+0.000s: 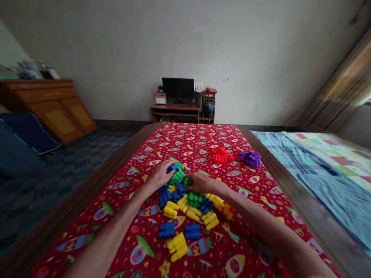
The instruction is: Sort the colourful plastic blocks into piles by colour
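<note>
A mixed pile of plastic building blocks lies in front of me on the red patterned tablecloth (203, 133). My left hand (160, 174) is at the pile's far left side, with its fingers bent around a blue block (174, 167). Green blocks (177, 177) lie between my two hands. On the right, my right hand (199, 182) reaches in from above, fingers closed on a green block (188, 182) that they partly hide. Nearer to me are several yellow blocks (170, 210) and blue blocks (166, 229), some lying apart from the pile.
Farther right on the cloth sit a heap of red blocks (222, 155) and a heap of purple blocks (251, 158). Beyond the table stands a desk (175, 109) with a monitor (178, 89). A bed (333, 173) is at the right, a wooden cabinet (55, 108) at the left.
</note>
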Demonstrator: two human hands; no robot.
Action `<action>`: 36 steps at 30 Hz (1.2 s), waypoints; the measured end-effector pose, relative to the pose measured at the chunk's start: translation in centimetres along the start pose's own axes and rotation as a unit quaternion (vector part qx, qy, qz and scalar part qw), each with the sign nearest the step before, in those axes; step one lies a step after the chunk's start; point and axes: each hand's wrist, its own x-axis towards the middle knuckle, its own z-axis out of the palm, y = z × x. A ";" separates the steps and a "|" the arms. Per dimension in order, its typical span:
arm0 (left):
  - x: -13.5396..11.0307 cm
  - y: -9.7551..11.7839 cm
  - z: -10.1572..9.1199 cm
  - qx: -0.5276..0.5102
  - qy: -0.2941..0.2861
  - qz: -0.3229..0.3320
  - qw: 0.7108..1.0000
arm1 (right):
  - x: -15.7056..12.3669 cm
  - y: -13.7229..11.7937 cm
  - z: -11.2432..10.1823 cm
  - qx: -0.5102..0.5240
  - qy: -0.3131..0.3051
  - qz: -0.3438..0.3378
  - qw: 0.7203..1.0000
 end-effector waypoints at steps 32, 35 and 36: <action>-0.7 -0.3 2.7 0.168 0.050 0.020 0.984 | -10.1 9.2 -3.8 -0.022 0.248 0.208 0.946; -0.7 -0.5 2.7 0.159 0.038 0.023 0.986 | -9.4 7.7 -4.2 -0.065 0.310 0.154 0.936; -0.7 -0.5 2.7 0.156 0.034 0.025 0.987 | -8.7 6.8 -4.4 -0.060 0.302 0.129 0.943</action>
